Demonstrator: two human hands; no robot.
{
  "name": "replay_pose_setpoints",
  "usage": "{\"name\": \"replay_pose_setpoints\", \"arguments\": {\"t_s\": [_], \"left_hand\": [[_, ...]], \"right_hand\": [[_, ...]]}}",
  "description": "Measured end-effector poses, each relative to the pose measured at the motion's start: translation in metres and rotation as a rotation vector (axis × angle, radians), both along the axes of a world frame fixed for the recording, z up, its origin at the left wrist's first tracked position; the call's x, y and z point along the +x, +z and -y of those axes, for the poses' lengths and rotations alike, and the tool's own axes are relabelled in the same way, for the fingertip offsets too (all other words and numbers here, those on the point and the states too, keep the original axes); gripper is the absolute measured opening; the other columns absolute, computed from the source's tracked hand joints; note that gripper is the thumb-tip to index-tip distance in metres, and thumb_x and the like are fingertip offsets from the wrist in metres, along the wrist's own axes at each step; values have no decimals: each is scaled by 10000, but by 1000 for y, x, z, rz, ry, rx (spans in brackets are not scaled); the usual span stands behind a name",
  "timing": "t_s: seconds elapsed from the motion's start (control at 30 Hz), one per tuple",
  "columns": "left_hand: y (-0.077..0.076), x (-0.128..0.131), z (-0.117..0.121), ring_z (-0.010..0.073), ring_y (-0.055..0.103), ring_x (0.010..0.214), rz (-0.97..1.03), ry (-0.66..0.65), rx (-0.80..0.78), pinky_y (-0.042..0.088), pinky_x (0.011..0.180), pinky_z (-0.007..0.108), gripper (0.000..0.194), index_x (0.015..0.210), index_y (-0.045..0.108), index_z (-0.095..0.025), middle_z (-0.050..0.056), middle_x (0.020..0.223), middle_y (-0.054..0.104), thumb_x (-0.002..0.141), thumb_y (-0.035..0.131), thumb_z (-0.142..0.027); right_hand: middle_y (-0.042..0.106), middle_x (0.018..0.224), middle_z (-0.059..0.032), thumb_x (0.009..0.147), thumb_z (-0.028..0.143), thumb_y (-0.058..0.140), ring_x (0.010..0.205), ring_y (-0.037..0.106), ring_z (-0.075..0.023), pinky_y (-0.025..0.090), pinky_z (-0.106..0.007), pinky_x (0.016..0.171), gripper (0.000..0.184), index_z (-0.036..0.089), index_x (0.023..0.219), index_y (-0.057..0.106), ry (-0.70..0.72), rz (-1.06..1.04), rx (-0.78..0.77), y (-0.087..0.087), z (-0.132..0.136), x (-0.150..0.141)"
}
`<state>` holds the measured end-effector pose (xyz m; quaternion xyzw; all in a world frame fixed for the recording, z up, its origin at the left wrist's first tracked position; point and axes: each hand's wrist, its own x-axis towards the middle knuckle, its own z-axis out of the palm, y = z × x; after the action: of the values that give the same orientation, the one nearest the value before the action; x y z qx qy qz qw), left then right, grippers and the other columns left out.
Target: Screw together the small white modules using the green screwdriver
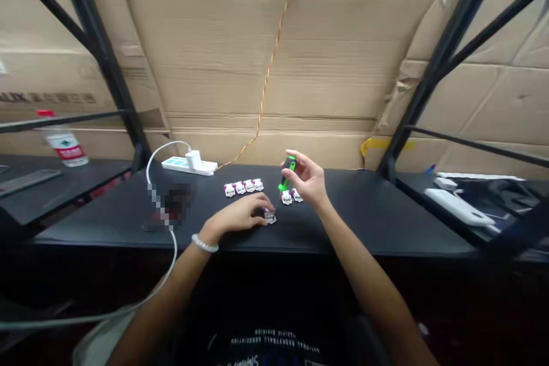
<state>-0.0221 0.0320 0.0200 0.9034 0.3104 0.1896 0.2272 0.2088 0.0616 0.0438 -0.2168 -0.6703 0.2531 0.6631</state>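
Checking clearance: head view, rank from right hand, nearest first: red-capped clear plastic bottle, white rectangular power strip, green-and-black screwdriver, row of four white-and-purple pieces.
1. Green-and-black screwdriver: in the right hand.
2. Row of four white-and-purple pieces: left.
3. White power strip: farther left, rear.
4. Red-capped bottle: far left.

Power strip (184,166) behind-left of modules (239,187) (seemingly all)
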Motion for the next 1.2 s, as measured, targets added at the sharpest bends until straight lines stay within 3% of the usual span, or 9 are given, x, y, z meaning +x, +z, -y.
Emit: {"name": "replay_pose_setpoints", "arguments": {"t_s": [0.77,1.07,1.2], "left_hand": [[-6,4,-5,254,703,1137,39,-3,21,525,1066,356,238,1129,804,-218,81,1246,719,893,821,-195],[-6,5,-4,258,696,1172,34,-8,29,520,1079,350,258,1126,806,-214,84,1254,718,878,817,-146],[-7,6,-4,261,699,1149,25,10,42,527,1060,355,230,1103,812,-215,78,1240,729,879,814,-161]], "right_hand": [[803,1004,-38,826,416,878,910,791,-233,694,-416,842,501,292,1295,758,-74,12,23,0,0,6],[773,1005,-43,760,408,935,872,762,-230,687,-400,815,542,263,1256,773,-110,43,26,-1,2,6],[690,1148,-67,893,435,827,927,746,-227,680,-412,852,428,305,1293,749,-86,113,100,3,11,5]]}}
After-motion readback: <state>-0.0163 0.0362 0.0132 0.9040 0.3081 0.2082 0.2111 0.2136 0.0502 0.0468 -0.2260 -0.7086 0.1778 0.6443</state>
